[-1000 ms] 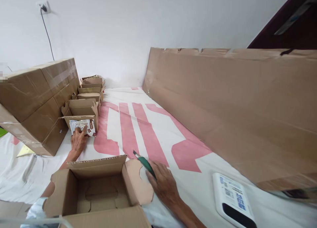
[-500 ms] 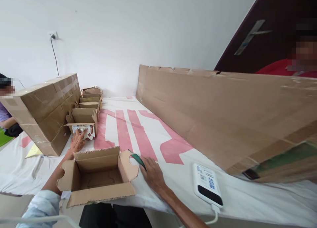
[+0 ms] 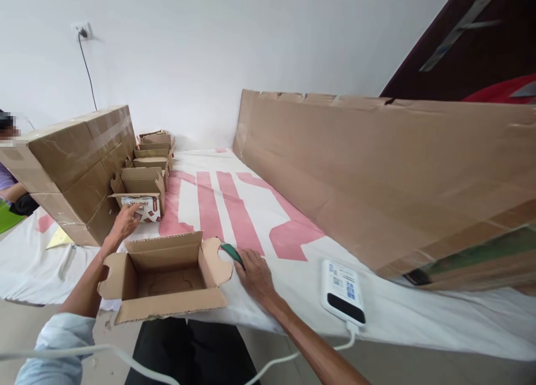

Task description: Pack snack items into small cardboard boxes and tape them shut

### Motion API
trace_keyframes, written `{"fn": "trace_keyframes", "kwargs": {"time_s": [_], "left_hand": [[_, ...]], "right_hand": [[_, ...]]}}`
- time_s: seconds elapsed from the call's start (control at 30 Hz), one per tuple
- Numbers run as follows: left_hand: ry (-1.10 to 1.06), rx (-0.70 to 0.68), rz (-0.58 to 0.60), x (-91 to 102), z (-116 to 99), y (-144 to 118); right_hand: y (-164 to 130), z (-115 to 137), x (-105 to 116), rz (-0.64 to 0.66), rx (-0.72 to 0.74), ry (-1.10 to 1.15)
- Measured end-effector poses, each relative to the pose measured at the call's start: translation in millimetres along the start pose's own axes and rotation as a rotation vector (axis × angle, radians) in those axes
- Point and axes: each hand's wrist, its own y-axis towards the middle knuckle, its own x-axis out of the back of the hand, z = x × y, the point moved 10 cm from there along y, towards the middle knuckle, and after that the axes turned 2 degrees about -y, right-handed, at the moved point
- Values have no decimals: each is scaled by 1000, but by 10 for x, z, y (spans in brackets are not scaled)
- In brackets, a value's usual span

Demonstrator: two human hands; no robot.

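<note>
In front of me an open cardboard box [image 3: 171, 307] sits at the table's near edge, flaps spread and nothing visible inside. My right hand [image 3: 255, 273] is closed around a green curved tool [image 3: 231, 253] beside the box's right flap; its far end is partly hidden by the flap, so its exact kind is unclear. My left hand [image 3: 124, 223] reaches past the open box, fingers stretched out, at the printed front of another open carton [image 3: 147, 209]. The index finger lies against or just before that white label with brown print.
Several more open cartons [image 3: 151, 153] stand in a row behind. A taped stack of brown boxes [image 3: 79, 173] borders them on the left; a long cardboard panel [image 3: 355, 178] runs along the right. A white device [image 3: 343, 290] with a cable [image 3: 288, 358] lies right. A person [image 3: 10, 184] sits far left.
My left hand has drawn back slightly from the carton's label, uncovering more print. The view has tilted down a little. My right hand keeps its hold on the green tool.
</note>
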Motion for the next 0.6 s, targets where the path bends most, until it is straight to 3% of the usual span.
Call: {"fn": "trace_keyframes", "kwargs": {"time_s": [0.17, 0.23, 0.3, 0.37, 0.43, 0.5, 0.6], "left_hand": [[-212, -30, -64, 777, -61, -422], [-372, -78, -117, 1140, -239, -741], [-497, -117, -103, 1360, -482, -1075], [-504, -137, 19, 1345, -737, -1361], [-453, -164, 134, 1204, -914, -1578], [-369, -193, 173, 1039, -958, -1711], [-249, -214, 168, 796, -837, -1805]], "right_hand": [[6, 7, 8, 17, -21, -28], [11, 14, 11, 16, -23, -32], [18, 25, 19, 12, -20, -23], [25, 35, 32, 7, -17, -15], [29, 47, 41, 4, -11, -15], [31, 55, 45, 2, -10, -21], [31, 60, 41, 1, -12, -31]]}}
